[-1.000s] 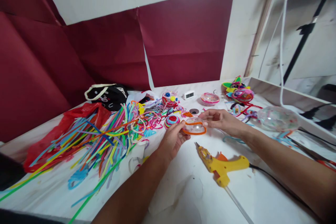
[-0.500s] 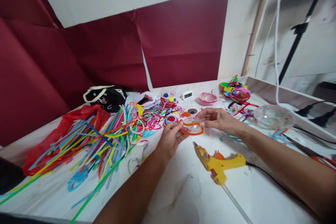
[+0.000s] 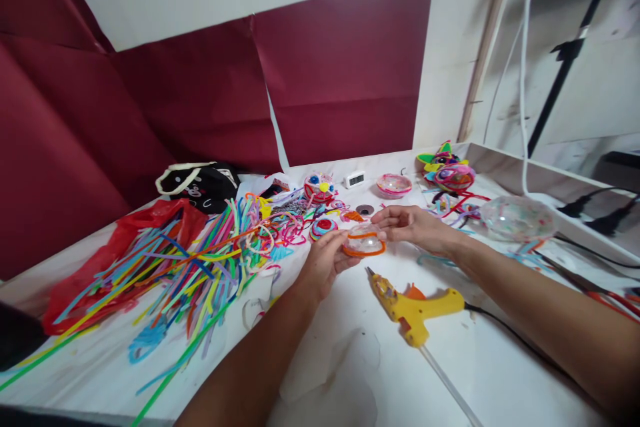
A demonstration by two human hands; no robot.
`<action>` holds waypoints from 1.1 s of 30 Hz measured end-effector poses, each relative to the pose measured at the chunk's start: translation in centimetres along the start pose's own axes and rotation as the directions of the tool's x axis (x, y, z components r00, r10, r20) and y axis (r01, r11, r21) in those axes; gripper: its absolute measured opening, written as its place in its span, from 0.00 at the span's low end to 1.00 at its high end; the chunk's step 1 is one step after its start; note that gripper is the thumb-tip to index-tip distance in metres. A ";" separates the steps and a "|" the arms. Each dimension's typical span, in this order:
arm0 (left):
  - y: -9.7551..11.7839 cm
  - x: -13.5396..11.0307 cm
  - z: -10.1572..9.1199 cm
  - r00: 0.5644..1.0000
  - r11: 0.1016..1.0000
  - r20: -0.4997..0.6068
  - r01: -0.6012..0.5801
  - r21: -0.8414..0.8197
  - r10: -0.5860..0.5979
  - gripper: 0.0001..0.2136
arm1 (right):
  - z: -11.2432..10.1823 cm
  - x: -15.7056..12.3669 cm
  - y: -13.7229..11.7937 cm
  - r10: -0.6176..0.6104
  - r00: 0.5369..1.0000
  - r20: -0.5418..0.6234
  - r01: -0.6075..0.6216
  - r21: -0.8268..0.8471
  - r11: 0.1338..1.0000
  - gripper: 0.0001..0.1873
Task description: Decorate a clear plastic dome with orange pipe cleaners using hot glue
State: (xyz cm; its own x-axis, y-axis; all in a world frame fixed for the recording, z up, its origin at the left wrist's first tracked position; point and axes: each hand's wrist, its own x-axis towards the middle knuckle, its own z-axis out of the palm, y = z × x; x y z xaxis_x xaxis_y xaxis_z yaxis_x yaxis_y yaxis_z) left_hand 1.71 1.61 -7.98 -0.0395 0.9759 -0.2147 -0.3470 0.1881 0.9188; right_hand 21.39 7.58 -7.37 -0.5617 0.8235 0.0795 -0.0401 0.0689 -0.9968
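Observation:
Between my hands, above the white table, is a small clear plastic dome [image 3: 365, 242] with an orange pipe cleaner [image 3: 367, 253] along its rim. My left hand [image 3: 324, 260] grips the dome's left side, thumb on top and fingers beneath. On the opposite side my right hand [image 3: 413, 230] pinches the rim with its fingertips. A yellow hot glue gun [image 3: 420, 310] lies just below the hands, its nozzle pointing toward the dome and a clear glue stick [image 3: 445, 377] sticking out of its back.
Loose colourful pipe cleaners [image 3: 200, 273] spill from a red plastic bag [image 3: 115, 253] on the left. Behind stand a small digital clock [image 3: 354, 179], a pink-rimmed bowl [image 3: 394, 185] and a decorated figure [image 3: 447, 170]. Red-handled scissors [image 3: 590, 287] and a larger clear dome [image 3: 519, 219] lie right.
Both hands keep the dome in nearly the same position. The whole view has shifted very slightly; nothing has been let go or picked up.

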 end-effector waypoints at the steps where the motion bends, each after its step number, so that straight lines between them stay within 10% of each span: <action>1: -0.1 0.0 0.0 1.000 1.000 -0.002 0.000 0.009 0.000 0.05 | 0.0 0.0 0.1 0.011 1.000 0.000 -0.011 0.009 1.000 0.21; 33: -2.0 1.8 -0.8 0.995 0.891 -0.040 0.101 0.442 -0.092 0.15 | -0.1 0.9 2.4 0.314 0.947 -0.068 -0.300 0.167 0.939 0.17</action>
State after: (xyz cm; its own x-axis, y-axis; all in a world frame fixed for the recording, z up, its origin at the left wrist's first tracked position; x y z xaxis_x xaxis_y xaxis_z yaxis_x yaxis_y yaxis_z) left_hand 1.59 2.91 -10.42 -0.0449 0.9490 -0.3120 0.1014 0.3150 0.9437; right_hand 20.88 8.58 -9.72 -0.4884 0.8397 -0.2373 -0.0076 -0.2761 -0.9611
